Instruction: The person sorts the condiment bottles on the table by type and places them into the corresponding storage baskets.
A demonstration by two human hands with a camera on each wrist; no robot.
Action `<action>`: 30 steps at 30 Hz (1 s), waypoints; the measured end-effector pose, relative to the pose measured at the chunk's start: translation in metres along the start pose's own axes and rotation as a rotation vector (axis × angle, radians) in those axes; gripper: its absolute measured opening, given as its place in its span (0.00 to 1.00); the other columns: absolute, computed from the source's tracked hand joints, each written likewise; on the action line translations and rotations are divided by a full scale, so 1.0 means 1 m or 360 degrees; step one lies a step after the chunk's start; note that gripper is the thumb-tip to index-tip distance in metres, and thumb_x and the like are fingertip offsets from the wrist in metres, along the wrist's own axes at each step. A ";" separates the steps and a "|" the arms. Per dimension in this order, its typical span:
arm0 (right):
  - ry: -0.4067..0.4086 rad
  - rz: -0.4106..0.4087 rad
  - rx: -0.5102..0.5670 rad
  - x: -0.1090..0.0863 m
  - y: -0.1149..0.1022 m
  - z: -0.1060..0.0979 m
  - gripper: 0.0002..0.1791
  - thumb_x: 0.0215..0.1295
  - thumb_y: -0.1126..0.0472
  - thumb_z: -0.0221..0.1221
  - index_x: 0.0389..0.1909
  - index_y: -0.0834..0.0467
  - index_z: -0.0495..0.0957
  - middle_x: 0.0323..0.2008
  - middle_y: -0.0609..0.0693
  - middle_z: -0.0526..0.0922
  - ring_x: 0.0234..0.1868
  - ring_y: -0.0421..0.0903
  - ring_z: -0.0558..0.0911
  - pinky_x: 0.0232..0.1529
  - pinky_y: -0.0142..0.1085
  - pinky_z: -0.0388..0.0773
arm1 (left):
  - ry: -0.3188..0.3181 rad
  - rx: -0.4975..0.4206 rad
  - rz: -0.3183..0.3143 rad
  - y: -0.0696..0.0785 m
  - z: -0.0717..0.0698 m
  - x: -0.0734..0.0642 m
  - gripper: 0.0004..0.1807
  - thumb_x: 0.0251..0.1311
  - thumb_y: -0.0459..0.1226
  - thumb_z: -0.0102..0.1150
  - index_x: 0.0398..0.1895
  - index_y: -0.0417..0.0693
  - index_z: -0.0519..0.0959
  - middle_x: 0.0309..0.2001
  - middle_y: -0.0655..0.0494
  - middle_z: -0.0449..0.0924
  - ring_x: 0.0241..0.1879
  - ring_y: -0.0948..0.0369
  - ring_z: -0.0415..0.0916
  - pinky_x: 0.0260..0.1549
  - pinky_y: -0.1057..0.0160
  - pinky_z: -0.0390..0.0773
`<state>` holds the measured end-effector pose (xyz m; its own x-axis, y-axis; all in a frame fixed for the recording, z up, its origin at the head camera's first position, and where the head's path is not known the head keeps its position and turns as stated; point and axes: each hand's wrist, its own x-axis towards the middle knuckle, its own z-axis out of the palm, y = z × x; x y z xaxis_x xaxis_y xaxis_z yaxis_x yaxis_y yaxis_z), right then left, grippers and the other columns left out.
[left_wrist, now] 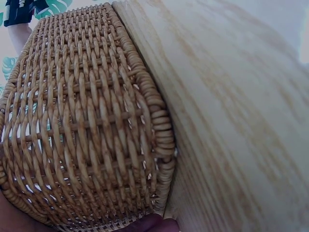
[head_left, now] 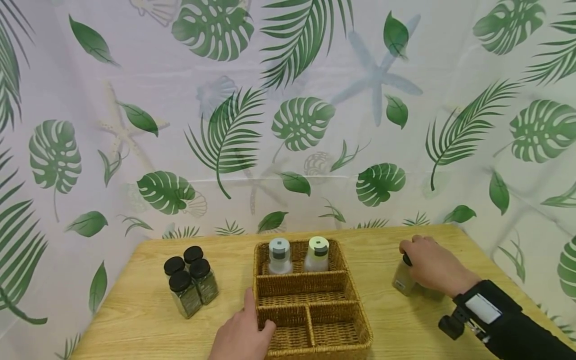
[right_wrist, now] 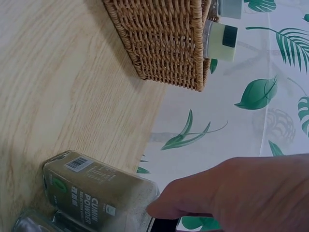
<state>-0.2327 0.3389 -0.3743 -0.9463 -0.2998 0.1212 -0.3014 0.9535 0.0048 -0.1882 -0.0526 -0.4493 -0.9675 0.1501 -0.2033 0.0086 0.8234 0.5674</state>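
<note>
A woven wicker basket (head_left: 310,303) with several compartments stands mid-table. My left hand (head_left: 242,332) grips its left wall, thumb over the inner side and fingers along the outside; the left wrist view shows the weave (left_wrist: 82,111) close up. At the right, my right hand (head_left: 434,265) pinches the black lid of a cumin powder jar (right_wrist: 96,193), a square glass jar with a printed label. Beside that jar lies part of another glass jar (right_wrist: 34,222), mostly hidden. Two bottles, one white-capped (head_left: 280,256) and one yellow-green-capped (head_left: 317,254), stand in the basket's back compartment.
Several black-lidded glass spice jars (head_left: 190,280) stand grouped on the wooden table (head_left: 135,310), left of the basket. A leaf-patterned cloth (head_left: 288,125) hangs behind the table and along its sides.
</note>
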 end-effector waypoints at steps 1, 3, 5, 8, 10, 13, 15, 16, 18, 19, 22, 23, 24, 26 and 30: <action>-0.0004 0.0003 0.0001 0.000 -0.001 0.000 0.12 0.50 0.72 0.63 0.38 0.64 0.78 0.30 0.57 0.76 0.32 0.55 0.75 0.30 0.46 0.78 | 0.0000 -0.0001 0.0000 0.000 0.000 0.000 0.47 0.59 0.51 0.51 0.73 0.32 0.46 0.21 0.50 0.77 0.15 0.55 0.69 0.15 0.51 0.68; -0.0015 0.0008 0.0007 0.000 -0.001 0.000 0.12 0.51 0.72 0.64 0.38 0.64 0.78 0.30 0.57 0.76 0.32 0.54 0.75 0.29 0.45 0.78 | -0.0004 -0.0001 -0.0004 0.000 -0.001 0.000 0.47 0.59 0.51 0.51 0.73 0.32 0.46 0.20 0.50 0.77 0.14 0.54 0.69 0.14 0.51 0.68; -0.0009 -0.0005 0.0002 0.001 -0.002 0.001 0.11 0.51 0.71 0.64 0.37 0.64 0.78 0.30 0.56 0.76 0.31 0.53 0.75 0.29 0.45 0.78 | -0.0008 0.0003 -0.0009 0.000 -0.002 0.000 0.47 0.59 0.51 0.51 0.73 0.32 0.46 0.20 0.50 0.77 0.14 0.54 0.68 0.14 0.51 0.68; 0.0019 -0.0043 -0.0001 0.001 -0.002 0.002 0.11 0.50 0.70 0.66 0.36 0.63 0.78 0.29 0.55 0.75 0.30 0.52 0.75 0.28 0.43 0.78 | -0.0011 0.0013 -0.0023 0.000 -0.002 0.000 0.47 0.59 0.51 0.51 0.73 0.33 0.46 0.20 0.51 0.76 0.14 0.54 0.68 0.14 0.51 0.67; 0.0042 -0.0067 0.0005 0.001 -0.001 0.002 0.11 0.49 0.70 0.67 0.35 0.62 0.78 0.28 0.54 0.75 0.29 0.51 0.74 0.27 0.43 0.77 | -0.0008 0.0017 -0.0024 0.000 -0.002 0.000 0.47 0.59 0.51 0.51 0.73 0.33 0.46 0.19 0.51 0.76 0.14 0.54 0.68 0.14 0.51 0.67; 0.0052 -0.0086 0.0028 0.000 0.000 0.001 0.12 0.48 0.69 0.67 0.34 0.62 0.78 0.28 0.53 0.75 0.28 0.49 0.74 0.27 0.42 0.76 | -0.0011 0.0008 -0.0006 0.001 -0.002 0.001 0.47 0.59 0.51 0.51 0.73 0.32 0.46 0.20 0.50 0.76 0.14 0.54 0.69 0.14 0.51 0.67; 0.0053 -0.0097 0.0035 -0.001 -0.001 -0.001 0.12 0.47 0.69 0.67 0.34 0.61 0.78 0.28 0.53 0.76 0.28 0.48 0.74 0.27 0.42 0.76 | -0.0016 -0.0002 0.0006 0.001 -0.001 0.001 0.47 0.59 0.51 0.51 0.73 0.32 0.46 0.20 0.50 0.77 0.14 0.54 0.69 0.14 0.51 0.68; 0.0052 -0.0103 0.0038 0.000 -0.001 -0.001 0.12 0.47 0.69 0.67 0.34 0.61 0.78 0.28 0.52 0.76 0.28 0.48 0.74 0.27 0.42 0.76 | -0.0019 -0.0006 0.0011 0.001 -0.001 0.001 0.47 0.59 0.51 0.50 0.73 0.32 0.45 0.20 0.50 0.77 0.14 0.54 0.69 0.14 0.51 0.68; 0.0058 -0.0117 0.0039 0.001 -0.003 -0.002 0.12 0.47 0.69 0.67 0.34 0.60 0.78 0.27 0.52 0.77 0.28 0.48 0.74 0.27 0.42 0.76 | -0.0016 -0.0003 0.0011 0.001 -0.002 0.001 0.47 0.59 0.51 0.50 0.73 0.32 0.46 0.21 0.50 0.77 0.14 0.54 0.69 0.14 0.51 0.68; 0.0065 -0.0124 0.0044 0.001 -0.004 -0.003 0.12 0.47 0.69 0.67 0.34 0.60 0.78 0.27 0.52 0.77 0.28 0.48 0.74 0.27 0.42 0.75 | -0.0015 -0.0004 0.0006 0.001 -0.002 0.001 0.47 0.59 0.51 0.50 0.73 0.32 0.45 0.20 0.50 0.77 0.14 0.54 0.69 0.14 0.51 0.67; 0.0098 -0.0138 0.0052 0.003 -0.008 -0.004 0.12 0.48 0.68 0.67 0.34 0.61 0.78 0.28 0.52 0.77 0.27 0.48 0.75 0.26 0.41 0.75 | -0.0011 -0.0003 0.0003 0.001 -0.003 0.001 0.47 0.59 0.51 0.50 0.73 0.32 0.45 0.17 0.51 0.75 0.13 0.54 0.68 0.13 0.52 0.66; 0.0109 -0.0137 0.0052 0.003 -0.009 -0.005 0.12 0.48 0.68 0.67 0.35 0.61 0.78 0.28 0.52 0.77 0.27 0.48 0.75 0.26 0.41 0.75 | -0.0008 -0.0004 0.0005 0.001 -0.002 0.001 0.47 0.59 0.51 0.51 0.73 0.32 0.45 0.17 0.51 0.74 0.13 0.54 0.68 0.13 0.52 0.66; 0.0120 -0.0137 0.0053 0.003 -0.010 -0.006 0.12 0.48 0.68 0.67 0.35 0.61 0.79 0.28 0.52 0.77 0.28 0.48 0.75 0.26 0.41 0.75 | -0.0008 -0.0003 0.0005 0.001 -0.002 0.000 0.47 0.59 0.50 0.51 0.73 0.32 0.45 0.16 0.51 0.74 0.13 0.54 0.68 0.13 0.53 0.66; 0.0134 -0.0135 0.0055 0.003 -0.013 -0.009 0.13 0.47 0.67 0.68 0.36 0.61 0.79 0.29 0.52 0.77 0.28 0.49 0.75 0.26 0.41 0.75 | 0.0000 0.0001 0.0010 0.000 -0.001 0.000 0.47 0.58 0.50 0.51 0.73 0.32 0.46 0.15 0.52 0.72 0.13 0.55 0.68 0.12 0.54 0.65; 0.0165 -0.0157 0.0074 0.003 -0.020 -0.016 0.14 0.46 0.67 0.68 0.37 0.61 0.79 0.30 0.52 0.77 0.30 0.48 0.74 0.26 0.40 0.75 | 0.0010 0.0002 -0.0004 0.000 0.000 0.000 0.47 0.58 0.50 0.51 0.73 0.32 0.46 0.14 0.52 0.72 0.12 0.54 0.67 0.12 0.54 0.64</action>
<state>-0.2279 0.3190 -0.3579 -0.8953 -0.3850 0.2241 -0.4000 0.9162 -0.0240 -0.1880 -0.0520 -0.4494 -0.9691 0.1445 -0.1997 0.0063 0.8245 0.5659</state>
